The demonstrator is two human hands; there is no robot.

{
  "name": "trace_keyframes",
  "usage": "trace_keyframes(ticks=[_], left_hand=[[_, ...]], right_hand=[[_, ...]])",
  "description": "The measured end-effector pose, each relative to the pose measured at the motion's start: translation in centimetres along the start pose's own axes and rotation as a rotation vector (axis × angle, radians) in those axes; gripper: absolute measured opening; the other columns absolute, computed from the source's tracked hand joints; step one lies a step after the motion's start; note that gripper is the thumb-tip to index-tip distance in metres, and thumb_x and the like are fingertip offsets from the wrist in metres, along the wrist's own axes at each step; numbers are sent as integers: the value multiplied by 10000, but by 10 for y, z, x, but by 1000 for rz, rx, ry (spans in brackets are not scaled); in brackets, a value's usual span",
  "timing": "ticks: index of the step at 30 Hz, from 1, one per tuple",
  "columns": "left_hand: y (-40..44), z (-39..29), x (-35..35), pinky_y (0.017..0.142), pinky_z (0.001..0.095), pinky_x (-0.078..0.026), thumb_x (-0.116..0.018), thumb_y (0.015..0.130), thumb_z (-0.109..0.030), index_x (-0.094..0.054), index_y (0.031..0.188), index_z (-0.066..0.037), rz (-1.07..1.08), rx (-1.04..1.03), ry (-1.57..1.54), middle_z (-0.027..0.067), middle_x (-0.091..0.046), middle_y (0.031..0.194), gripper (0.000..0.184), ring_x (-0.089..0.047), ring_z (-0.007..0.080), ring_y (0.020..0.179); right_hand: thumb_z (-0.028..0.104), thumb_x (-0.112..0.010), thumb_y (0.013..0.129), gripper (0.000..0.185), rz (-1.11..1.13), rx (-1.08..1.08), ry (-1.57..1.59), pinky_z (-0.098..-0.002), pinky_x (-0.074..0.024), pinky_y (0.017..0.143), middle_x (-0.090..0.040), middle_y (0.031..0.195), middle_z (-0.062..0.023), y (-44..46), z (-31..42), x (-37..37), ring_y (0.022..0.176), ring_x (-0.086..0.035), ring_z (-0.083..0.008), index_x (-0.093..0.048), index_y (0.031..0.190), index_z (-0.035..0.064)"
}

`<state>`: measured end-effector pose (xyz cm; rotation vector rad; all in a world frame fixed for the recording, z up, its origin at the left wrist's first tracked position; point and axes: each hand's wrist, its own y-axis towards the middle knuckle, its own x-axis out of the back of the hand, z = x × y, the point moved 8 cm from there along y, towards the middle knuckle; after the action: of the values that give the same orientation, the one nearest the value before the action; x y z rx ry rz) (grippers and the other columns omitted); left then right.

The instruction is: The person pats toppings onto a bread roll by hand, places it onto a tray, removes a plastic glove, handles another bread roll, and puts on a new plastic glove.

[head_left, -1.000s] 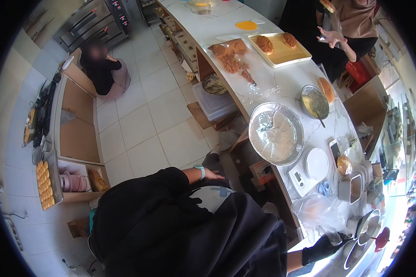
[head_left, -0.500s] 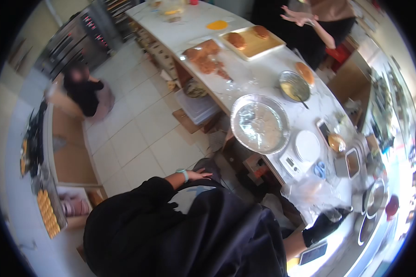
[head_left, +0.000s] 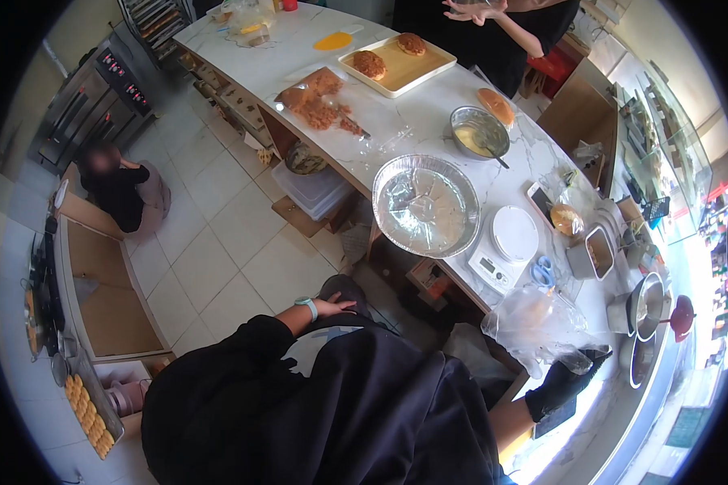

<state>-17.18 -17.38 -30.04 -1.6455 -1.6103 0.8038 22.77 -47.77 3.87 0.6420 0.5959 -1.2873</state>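
Left hand (head_left: 334, 306): open, resting on dark-clad leg (head_left: 346, 293). Right hand (head_left: 568, 381): black glove, at lower edge of clear plastic bag (head_left: 535, 323); can't tell if gripping. Bag lies on marble counter (head_left: 364, 174), near side, just beside blue scissors (head_left: 543, 272) and white scale (head_left: 497, 263). Foil pan (head_left: 426, 207) beside scale. Metal bowl (head_left: 479, 132) with utensil further up. Tray (head_left: 400, 66) holds two topped buns.

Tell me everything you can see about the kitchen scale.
The kitchen scale is white and looks plastic, with a round platform at one end and a small display at the other, its reading too small to make out. It lies flat on the marble-patterned counter, between the foil pan and the blue scissors. No hand touches it.
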Motion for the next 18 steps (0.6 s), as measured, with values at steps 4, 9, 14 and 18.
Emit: trace_keyframes(ticks=[4,9,14,18], left_hand=[[0,5,2,1125,457,-109,-483,861,-593,-206,1456,-329,-45,-2,-44,188,170,1508,707,90,372,1401],[-22,-12,-1,1129,478,-86,-460,886,-566,-149,1469,-289,-20,-26,-2,130,146,1524,717,105,324,1407],[-13,-3,-6,1132,489,-89,-431,949,-410,-153,1472,-260,-7,-242,65,90,131,1533,611,128,287,1409],[3,10,-5,1134,471,-87,-418,963,-338,-166,1471,-253,-1,-371,142,89,135,1533,573,134,269,1410]], right_hand=[[168,-493,953,266,-1,0,6,-192,-501,696,-642,1044,-61,4,-2,5,861,-615,-108,-595,1159,34],[152,-452,967,322,-60,34,-65,-193,-500,742,-606,1147,-79,1,-8,2,934,-604,-116,-525,1257,32],[119,-439,965,327,-101,123,-321,-199,-502,771,-594,1176,-87,-11,-12,-24,967,-600,-126,-512,1272,32],[81,-441,951,359,80,-71,137,-212,-497,811,-570,1213,-93,9,-30,-1,1001,-589,-137,-478,1304,31]])
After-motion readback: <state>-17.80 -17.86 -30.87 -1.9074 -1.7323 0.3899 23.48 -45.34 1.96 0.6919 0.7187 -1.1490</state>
